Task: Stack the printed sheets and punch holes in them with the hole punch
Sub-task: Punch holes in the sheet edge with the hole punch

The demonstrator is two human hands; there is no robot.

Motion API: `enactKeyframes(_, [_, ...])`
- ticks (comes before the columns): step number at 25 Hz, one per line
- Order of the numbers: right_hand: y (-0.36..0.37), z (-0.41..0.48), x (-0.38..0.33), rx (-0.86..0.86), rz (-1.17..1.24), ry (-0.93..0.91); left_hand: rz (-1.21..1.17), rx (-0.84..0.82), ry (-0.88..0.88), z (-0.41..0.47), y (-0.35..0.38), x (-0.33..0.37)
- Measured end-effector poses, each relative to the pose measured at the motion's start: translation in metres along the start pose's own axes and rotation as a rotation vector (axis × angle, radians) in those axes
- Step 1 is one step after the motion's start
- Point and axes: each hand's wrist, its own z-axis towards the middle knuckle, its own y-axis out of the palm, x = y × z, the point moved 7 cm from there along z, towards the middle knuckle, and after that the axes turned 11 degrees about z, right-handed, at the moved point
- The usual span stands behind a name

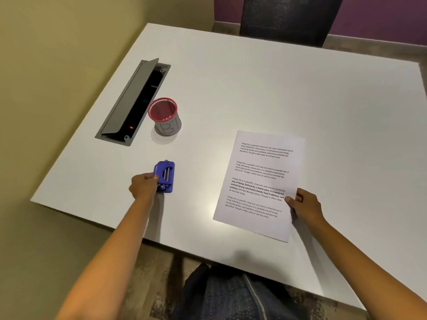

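– Left grip [144,187] first: what has it got?

– In the head view its fingers are curled round the near left side of the blue hole punch [164,176], which sits flat on the table [254,77]. I'd call that clamped on, not just touching.

– And the right grip [305,204]?

– Its thumb lies on top of the printed sheets [258,181], and it pinches their right long edge low down, near the person's side. I cannot tell whether that is one sheet or several squared up.

– So where does the paper lie from the punch?

– Off to its right, well apart, with bare table between. The sheets' long axis runs away from the person, leaning a little to the right at the far end. The punch's long axis runs much the same way.

– Which edge would meet the punch?

– The left long edge faces it. My guess is that the short way is to slide the punch rightward to that edge, or the paper leftward. Which side the punch's slot opens on is too small to make out, so it may need turning.

– Is anything in the way?

– Nothing between them. The red mesh cup [164,116] and the open cable hatch [135,100] lie beyond the punch, farther off.
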Motion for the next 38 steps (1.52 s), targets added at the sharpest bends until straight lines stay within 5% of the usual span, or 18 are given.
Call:
enactKeyframes(13, [-0.028, -0.003, 0.017, -0.009, -0.003, 0.024, -0.008, -0.261, 0.167, -0.096, 0.113, 0.058])
enactKeyframes(38, [-0.023, 0.015, 0.010, -0.016, 0.158, 0.061, 0.068, -0.365, 0.206, -0.075, 0.124, 0.078])
